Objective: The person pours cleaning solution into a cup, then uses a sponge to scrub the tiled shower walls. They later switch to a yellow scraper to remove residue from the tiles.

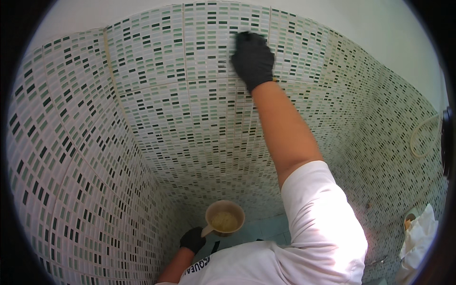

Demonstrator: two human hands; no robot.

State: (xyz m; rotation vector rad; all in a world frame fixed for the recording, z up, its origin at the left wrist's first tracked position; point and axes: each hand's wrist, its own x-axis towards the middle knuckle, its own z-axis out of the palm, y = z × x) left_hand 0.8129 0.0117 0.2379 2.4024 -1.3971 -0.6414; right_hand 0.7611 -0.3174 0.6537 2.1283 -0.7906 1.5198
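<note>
A pale beige dipper [225, 208] with a round, wide mouth hangs low in front of the back wall [209, 109], near that wall's foot and toward its left end; its inner side is smooth and lighter than the cloudy, yellowish contents [224, 221], which cover the bottom and look uneven on top. Its short handle [207, 231] slants down to the left, where the left hand [193, 240], in a dark glove, is closed around the end of it. The right hand [254, 59], gloved the same way, is raised to the upper part of the back wall; it is blurred, so I cannot tell whether the fingers grip something or whether they touch the tiles. The back wall itself is a mosaic of small white, light green and dark green strips, crossed by straight joints. Below it lies a bluish floor [266, 229]; to its left stands a left wall [71, 142] and to its right a right wall [389, 166], both in the same mosaic. Well to the right of the back wall are a looped pale hose [412, 137] and, lower, a crumpled white sheet [420, 235].
</note>
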